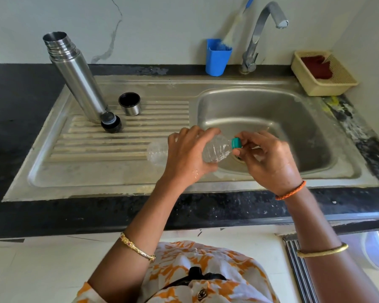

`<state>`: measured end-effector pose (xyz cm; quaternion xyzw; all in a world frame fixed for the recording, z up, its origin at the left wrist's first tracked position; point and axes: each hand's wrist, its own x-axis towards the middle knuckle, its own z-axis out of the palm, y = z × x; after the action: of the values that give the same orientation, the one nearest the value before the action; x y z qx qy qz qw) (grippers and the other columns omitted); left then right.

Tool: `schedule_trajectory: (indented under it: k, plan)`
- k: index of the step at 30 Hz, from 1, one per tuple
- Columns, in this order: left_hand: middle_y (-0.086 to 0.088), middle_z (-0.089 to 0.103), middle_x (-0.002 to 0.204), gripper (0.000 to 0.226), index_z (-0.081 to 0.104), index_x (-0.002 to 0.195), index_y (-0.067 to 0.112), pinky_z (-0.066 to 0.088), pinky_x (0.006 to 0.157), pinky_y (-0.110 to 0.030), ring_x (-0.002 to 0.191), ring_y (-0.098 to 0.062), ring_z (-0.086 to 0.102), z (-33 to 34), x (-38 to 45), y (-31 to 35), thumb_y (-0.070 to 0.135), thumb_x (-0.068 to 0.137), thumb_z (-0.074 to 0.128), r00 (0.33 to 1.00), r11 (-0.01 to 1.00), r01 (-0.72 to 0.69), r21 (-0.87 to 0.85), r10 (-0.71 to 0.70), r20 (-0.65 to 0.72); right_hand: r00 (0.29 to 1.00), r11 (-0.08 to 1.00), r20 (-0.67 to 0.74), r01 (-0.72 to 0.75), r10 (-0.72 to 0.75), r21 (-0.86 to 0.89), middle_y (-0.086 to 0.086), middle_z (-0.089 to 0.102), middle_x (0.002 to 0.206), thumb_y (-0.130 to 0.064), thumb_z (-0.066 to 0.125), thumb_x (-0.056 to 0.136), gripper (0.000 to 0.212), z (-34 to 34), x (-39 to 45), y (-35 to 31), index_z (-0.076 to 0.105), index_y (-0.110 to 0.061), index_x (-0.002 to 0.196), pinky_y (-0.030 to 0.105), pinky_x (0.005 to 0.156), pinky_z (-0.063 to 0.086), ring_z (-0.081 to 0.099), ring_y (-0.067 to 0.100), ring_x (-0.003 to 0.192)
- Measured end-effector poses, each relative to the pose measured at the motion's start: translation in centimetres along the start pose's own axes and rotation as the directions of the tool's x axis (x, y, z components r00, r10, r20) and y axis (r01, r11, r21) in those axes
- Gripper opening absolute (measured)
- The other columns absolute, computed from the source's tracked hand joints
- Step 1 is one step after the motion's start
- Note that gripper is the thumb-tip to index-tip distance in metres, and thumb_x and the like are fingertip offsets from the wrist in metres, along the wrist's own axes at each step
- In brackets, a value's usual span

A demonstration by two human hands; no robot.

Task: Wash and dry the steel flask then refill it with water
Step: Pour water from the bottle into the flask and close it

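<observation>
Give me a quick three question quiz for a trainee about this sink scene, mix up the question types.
1. True or false: the steel flask stands open on the draining board.
2. Which hand pinches the green cap of the plastic bottle?
A. left hand
B. right hand
C. neither
3. Fill in: the brush stands in a blue ____ beside the tap.

Key: 1 true, its stopper and steel cup lid sit beside it. 2 B, while the left hand grips the bottle's body. 3 cup.
</observation>
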<state>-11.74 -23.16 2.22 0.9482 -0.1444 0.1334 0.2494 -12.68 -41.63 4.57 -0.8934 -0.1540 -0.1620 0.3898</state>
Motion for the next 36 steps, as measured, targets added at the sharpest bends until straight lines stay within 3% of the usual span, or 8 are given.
schedule_trajectory:
  k: [7,11,15,21,25,27,30,36]
  plan:
    - [0.003,0.06,0.113,0.079,0.055,0.132,0.03,0.028,0.094,-0.037,0.107,-0.02,0.051,-0.3,0.1,-0.4,0.034,0.06,0.087,0.999,0.996,-0.02,0.082,0.017,0.037,0.997,0.996,-0.061,0.041,-0.046,-0.081,0.009,0.063,0.079,-0.019,0.064,0.085,0.02,2.2,-0.7,1.0,0.065,0.0,0.091,0.029,0.063,0.05,0.059,0.023,0.063]
    - [-0.002,0.063,0.106,0.075,0.061,0.126,0.025,0.031,0.09,-0.041,0.101,-0.025,0.055,-0.7,0.7,-0.3,0.037,0.057,0.085,0.998,0.997,-0.063,0.05,0.065,-0.028,0.985,0.983,-0.093,0.133,-0.146,-0.126,0.014,0.049,0.081,-0.025,0.042,0.097,0.033,3.2,-0.6,1.0,0.053,0.005,0.09,0.022,0.063,0.032,0.04,0.019,0.065]
    - [-0.001,0.064,0.104,0.071,0.062,0.125,0.026,0.034,0.087,-0.043,0.098,-0.024,0.057,-1.0,1.0,0.0,0.057,0.061,0.056,0.992,0.995,-0.089,0.042,0.093,-0.088,0.982,0.979,-0.119,0.126,-0.145,-0.158,0.012,0.047,0.074,-0.036,0.024,0.101,0.05,3.2,0.0,0.8,0.05,0.001,0.081,0.022,0.058,0.025,0.039,0.023,0.06]
    - [-0.001,0.065,0.112,0.076,0.059,0.127,0.025,0.039,0.091,-0.045,0.103,-0.025,0.059,-0.6,0.5,0.1,0.035,0.057,0.085,0.994,0.999,-0.035,0.022,0.037,-0.102,0.988,0.99,-0.058,-0.143,0.143,0.001,-0.007,0.035,0.051,-0.04,0.037,0.099,0.044,3.4,0.8,-0.7,0.036,-0.013,0.064,0.029,0.052,0.025,0.033,0.014,0.048]
    - [0.007,0.06,0.108,0.077,0.053,0.13,0.037,0.036,0.095,-0.038,0.103,-0.016,0.054,-2.4,1.5,-0.9,0.037,0.06,0.084,0.987,0.994,0.071,-0.084,-0.058,0.147,0.928,0.868,0.204,-0.366,0.312,0.337,-0.003,0.048,0.057,-0.037,0.039,0.1,0.042,2.4,1.6,-0.7,0.051,-0.02,0.064,0.022,0.051,0.035,0.043,0.003,0.049]
    - [0.008,0.06,0.107,0.079,0.051,0.131,0.038,0.04,0.096,-0.041,0.1,-0.014,0.054,-3.6,2.3,-1.5,0.038,0.06,0.086,0.957,0.987,0.117,-0.11,-0.082,0.277,0.91,0.743,0.268,-0.413,0.315,0.527,0.001,0.059,0.074,-0.029,0.038,0.101,0.033,1.9,1.7,-0.4,0.062,-0.017,0.082,0.021,0.055,0.044,0.054,0.004,0.059]
    - [0.01,0.058,0.108,0.079,0.05,0.131,0.038,0.041,0.096,-0.042,0.098,-0.013,0.053,-4.8,2.9,-2.0,0.037,0.061,0.086,0.931,0.987,0.127,-0.096,-0.085,0.356,0.957,0.784,0.273,-0.244,0.099,0.571,0.004,0.061,0.102,-0.007,0.055,0.092,0.026,1.7,1.5,0.1,0.056,-0.016,0.116,0.022,0.069,0.053,0.06,0.005,0.08]
    - [0.012,0.055,0.106,0.079,0.049,0.131,0.041,0.038,0.093,-0.038,0.098,-0.012,0.05,-5.2,3.2,-1.9,0.041,0.06,0.084,0.933,0.993,0.102,-0.066,-0.073,0.351,0.987,0.94,0.159,-0.045,-0.01,0.339,0.011,0.063,0.095,-0.024,0.063,0.084,0.026,2.0,2.6,0.5,0.062,-0.021,0.11,0.016,0.072,0.049,0.062,0.006,0.078]
